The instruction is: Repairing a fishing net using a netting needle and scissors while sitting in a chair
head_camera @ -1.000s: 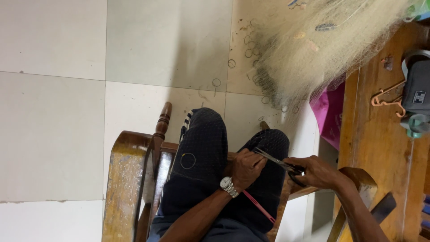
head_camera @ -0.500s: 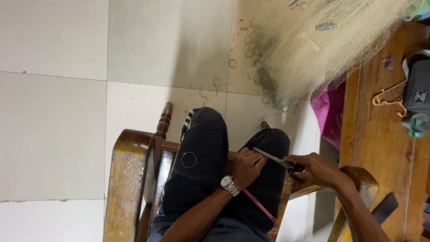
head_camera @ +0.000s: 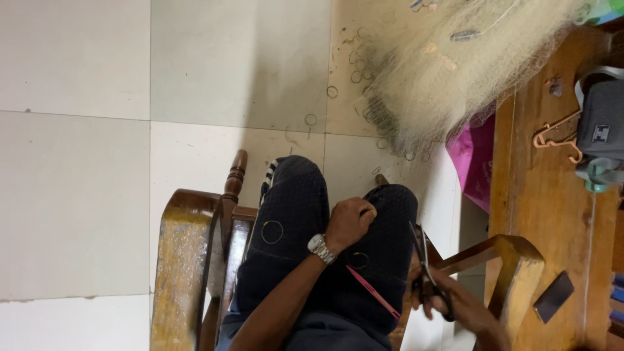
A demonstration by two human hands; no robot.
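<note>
Left hand (head_camera: 349,223) curled into a loose fist on the right knee, fingers pressed together, apparently pinching fine net line too thin to make out; silver wristwatch (head_camera: 320,247) on that wrist. Right hand (head_camera: 448,305) lower and to the right, closed around the handles of black scissors (head_camera: 426,270), blades pointing up toward the left hand and only slightly parted, tips just short of the knee. Both hands near each other but apart, above dark checked trousers (head_camera: 292,240) of crossed legs. Thin pink cord (head_camera: 372,291) lying slantwise across the lap between the two hands. Pale fishing net (head_camera: 455,71) heaped at upper right, spilling from the wooden table (head_camera: 539,195) down over the tiled floor (head_camera: 78,162), with small ring weights (head_camera: 311,119) scattered along its edge. Wooden chair (head_camera: 188,260) under the legs, armrest at left, another curved wooden armrest (head_camera: 513,250) beside the right hand. Pink bag (head_camera: 473,159) between net and table. On the table, a copper-coloured clothes hanger (head_camera: 556,136), a grey pouch (head_camera: 601,120) and a small dark flat block (head_camera: 552,297).
</note>
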